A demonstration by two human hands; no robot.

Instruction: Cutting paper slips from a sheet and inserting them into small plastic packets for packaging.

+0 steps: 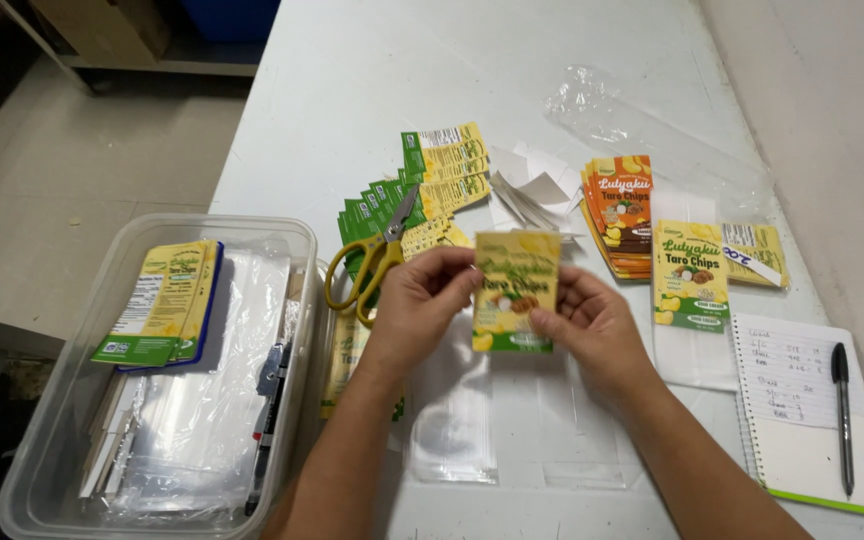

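Between the two hands, raised above the white table [352,90], is a yellow-and-green label [515,290] in a clear sleeve. The left hand [420,300] pinches its left edge between thumb and fingers, and the right hand [584,322] grips its lower right edge the same way, so both hands are closed on the label and close together, with only the label's width between them.

Just beyond the left hand lie yellow-handled scissors [377,262], resting on a fan of green and yellow labels [432,180]. Past those, behind the held label, sits a small heap of white paper slips [530,190]. Beyond the right hand and to its right is a stack of orange labels [620,215], then a single yellow label [690,275] lying on a clear bag, and another one [757,250] just to the right of that. A crumpled clear film [602,110] lies farther off on the table.

To the right of the right forearm lies a spiral notebook [802,420] with a black pen [842,415] on it. Below the hands, flat clear bags [472,420] lie on the table.

To the left of the left forearm stands a clear plastic bin [42,460]. Inside it are a bundle of yellow labels [162,300], more clear bags [212,400] and a dark pen [270,420] leaning along its right side.
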